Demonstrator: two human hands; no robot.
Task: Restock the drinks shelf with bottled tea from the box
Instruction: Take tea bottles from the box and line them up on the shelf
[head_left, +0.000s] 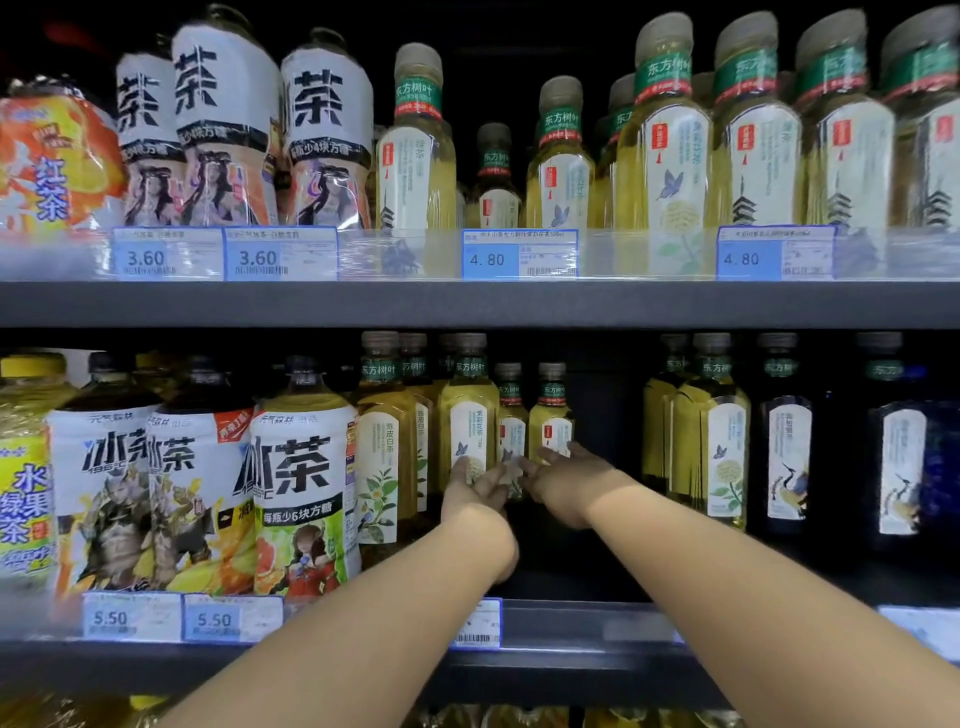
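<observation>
Two hands reach deep into the lower shelf (571, 621), forearms coming up from the near edge. Left hand (475, 488) is at the far middle of the shelf, fingers loosely straight and spread. It grips nothing; the fingertips touch the low part of a small tea bottle (510, 415), and the thumb side lies against a tall butterfly-label bottle (467, 410) just to the left. Right hand (563, 480) sits just beside it, the two hands nearly touching. Its thumb and fingers flank the base of a second small bottle (551, 408). Blur there: cannot tell whether that hand holds the bottle or only rests on it.

Both small bottles stand upright, side by side, far back on the shelf, with yellow tea, grey caps and green neck bands. Right of them is a dark gap, then a pair of tall yellow tea bottles (711, 431), then dark-liquid bottles (787, 441) at far right. Left of the hands are pale-label tea bottles (384, 447), then big iced-tea bottles (304, 493).

A price tag (478, 623) on the shelf lip is partly covered by the left forearm. On the upper shelf (467, 304) are more green-banded tea bottles (670, 130), with blue tags reading 4.80 (519, 254).
</observation>
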